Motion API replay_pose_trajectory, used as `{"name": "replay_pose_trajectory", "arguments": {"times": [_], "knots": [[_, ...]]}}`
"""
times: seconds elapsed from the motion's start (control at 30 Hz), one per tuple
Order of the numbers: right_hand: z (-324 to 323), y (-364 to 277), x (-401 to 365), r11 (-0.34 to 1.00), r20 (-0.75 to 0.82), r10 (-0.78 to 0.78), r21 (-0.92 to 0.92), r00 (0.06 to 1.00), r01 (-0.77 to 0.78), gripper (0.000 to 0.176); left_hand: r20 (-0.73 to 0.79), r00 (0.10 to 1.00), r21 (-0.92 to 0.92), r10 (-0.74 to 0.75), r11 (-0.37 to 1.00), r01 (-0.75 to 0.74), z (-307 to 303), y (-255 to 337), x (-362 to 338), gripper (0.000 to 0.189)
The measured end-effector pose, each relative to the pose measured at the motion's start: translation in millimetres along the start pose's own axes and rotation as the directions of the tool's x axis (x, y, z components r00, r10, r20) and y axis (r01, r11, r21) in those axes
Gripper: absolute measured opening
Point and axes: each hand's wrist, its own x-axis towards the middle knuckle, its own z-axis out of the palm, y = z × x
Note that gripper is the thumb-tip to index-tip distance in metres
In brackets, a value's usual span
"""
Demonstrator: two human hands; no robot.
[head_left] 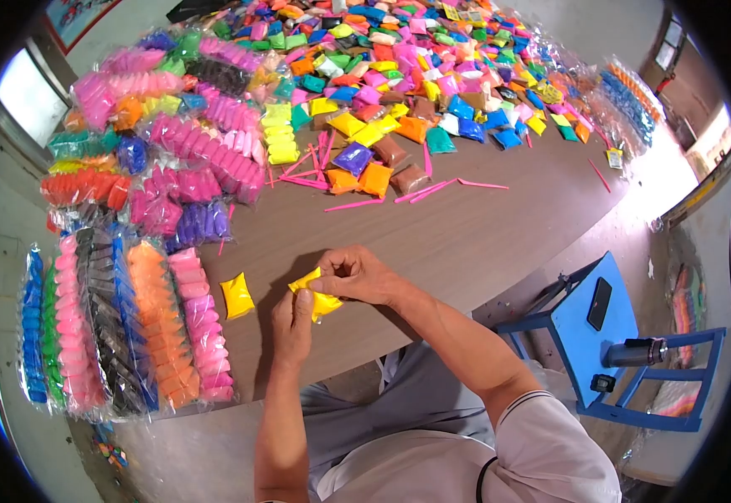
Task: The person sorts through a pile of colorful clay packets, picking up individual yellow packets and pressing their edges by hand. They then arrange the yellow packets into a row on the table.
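A small yellow plastic packet [324,305] is pinched between my two hands over the near edge of the table. My left hand [291,325] grips it from below at its left side, thumb upward. From the upper right, my right hand [355,275] pinches its top with thumb and fingertips, the other fingers curled. Parts of the packet are hidden behind the fingers. Another yellow packet [236,296] lies on the brown table [432,239], a little left of my left hand.
Bundled packets in clear bags, such as an orange row [162,323], line the left. A heap of loose coloured packets [399,63] covers the far side. Pink strips [432,191] lie before it. At right, a blue chair [568,335] bears a phone [600,303] and bottle [636,352].
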Motion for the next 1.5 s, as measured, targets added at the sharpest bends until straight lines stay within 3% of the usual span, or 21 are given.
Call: {"name": "replay_pose_trajectory", "arguments": {"times": [0.07,0.17,0.23,0.3,0.5,0.7,0.9,0.97,1.0,1.07,1.13,1.2,1.23,1.3,1.33,1.4,1.47,1.5], "knots": [[-1,0,-1,0.994,-0.030,0.110,0.011,0.993,-0.110,0.014,0.016,1.000,0.025,-0.022,0.999,0.021,0,1,-2,0.050],[1,-8,-2,0.982,-0.051,0.149,0.129,0.988,-0.141,0.019,-0.029,1.000,-0.017,-0.010,1.000,0.009,5,5,-1,0.049],[3,-11,-2,0.980,-0.047,0.136,0.156,0.990,-0.128,0.018,-0.054,0.998,-0.142,-0.015,0.990,0.007,5,5,-1,0.047],[3,-14,-2,0.977,-0.047,0.124,0.181,0.991,-0.114,0.017,-0.076,0.997,-0.102,-0.005,0.995,-0.003,5,-3,-1,0.047],[-7,-2,-1,0.987,0.037,0.161,-0.009,0.986,-0.161,0.016,-0.071,0.996,-0.007,-0.048,0.999,0.048,4,-2,-3,0.052],[3,-12,-2,0.999,0.169,0.012,0.037,0.986,-0.018,0.027,-0.146,0.989,-0.008,0.021,1.000,-0.022,10,0,-1,0.051],[0,-9,-3,0.997,0.123,0.074,-0.016,0.990,-0.073,0.024,-0.127,0.991,0.053,0.044,0.998,-0.038,11,0,-1,0.044],[-2,-9,-4,0.992,-0.103,0.124,0.027,0.987,-0.122,0.028,-0.103,0.990,0.165,0.096,0.983,-0.078,13,-2,0,0.035],[-5,-9,-3,0.992,-0.096,0.128,0.023,0.987,-0.126,0.028,-0.075,0.988,0.220,0.132,0.969,-0.112,14,-5,0,0.031],[-10,-8,0,0.945,-0.196,0.148,0.318,0.969,-0.080,0.029,-0.097,0.974,0.323,0.207,0.932,-0.166,20,-4,0,0.024],[-6,-4,2,0.960,-0.217,0.155,0.262,0.964,-0.095,0.031,-0.045,0.939,0.442,0.342,0.849,-0.288,21,1,0,0.020],[10,5,8,0.992,-0.352,-0.085,-0.120,0.932,0.045,0.031,-0.060,0.947,0.426,0.315,0.866,-0.262,21,9,-2,0.016],[12,8,10,0.991,-0.342,-0.079,-0.125,0.936,0.038,0.031,-0.031,0.948,0.452,0.316,0.851,-0.269,21,10,-3,0.015],[18,8,16,0.881,-0.331,-0.206,-0.472,0.921,0.027,0.031,-0.013,0.951,0.474,0.308,0.840,-0.266,21,11,-3,0.013],[20,7,19,0.880,-0.323,-0.197,-0.474,0.926,0.022,0.031,0.001,0.942,0.490,0.337,0.821,-0.294,21,10,-3,0.012],[33,-16,30,0.725,-0.341,-0.134,-0.674,0.931,-0.143,0.026,0.011,0.936,0.499,0.352,0.809,-0.311,22,6,-4,0.011],[43,-21,47,0.677,-0.293,-0.133,-0.724,0.947,-0.129,0.035,0.038,0.920,0.545,0.390,0.763,-0.347,23,-2,-6,0.012],[48,-20,59,0.579,-0.168,-0.218,-0.816,0.961,-0.011,0.039,0.035,0.918,0.537,0.396,0.767,-0.351,24,-2,-6,0.014]]}}
